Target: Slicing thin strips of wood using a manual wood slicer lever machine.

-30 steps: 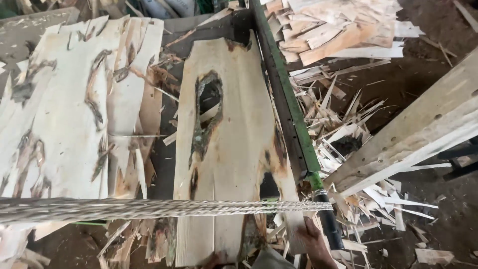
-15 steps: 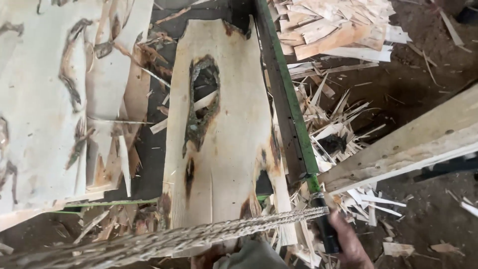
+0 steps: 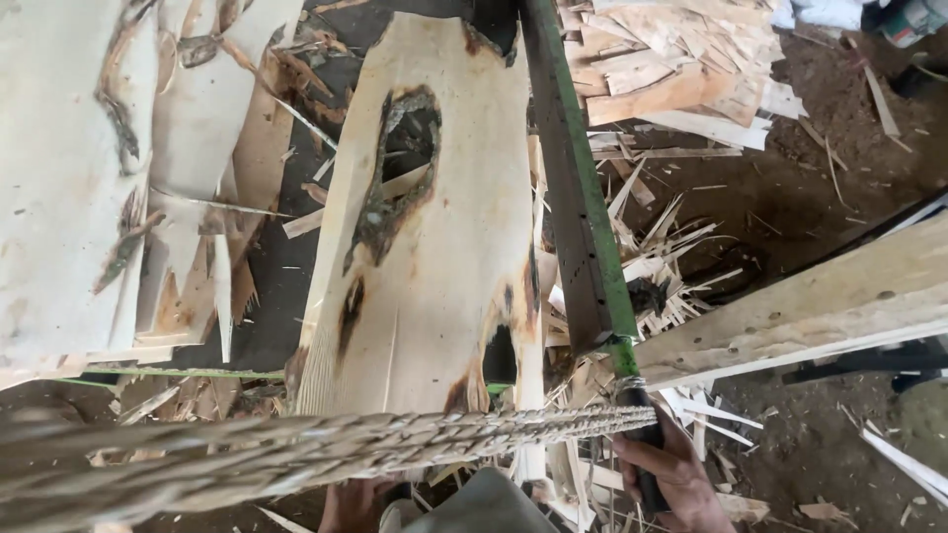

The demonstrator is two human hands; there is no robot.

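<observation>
Meanwhile, right hand (image 3: 671, 474) clenches the dark handle (image 3: 644, 444) at five o'clock, left hand (image 3: 351, 505)'s grip unclear, veneer sheet (image 3: 425, 247) still whole.

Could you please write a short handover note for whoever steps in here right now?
Right hand: closed around the dark handle at the lower end of the green metal bar, beside the wooden beam.
Left hand: only partly in view at the bottom edge, below the twisted rope; what it grips cannot be told.
Veneer sheet: lies flat along the bar's left side, with a large dark knot hole near its top and a smaller hole at its lower right.
More sheets are spread to the left; offcuts are piled on the right.
Done: the sheet is laid out. Left: it has not been lifted or moved off.
</observation>
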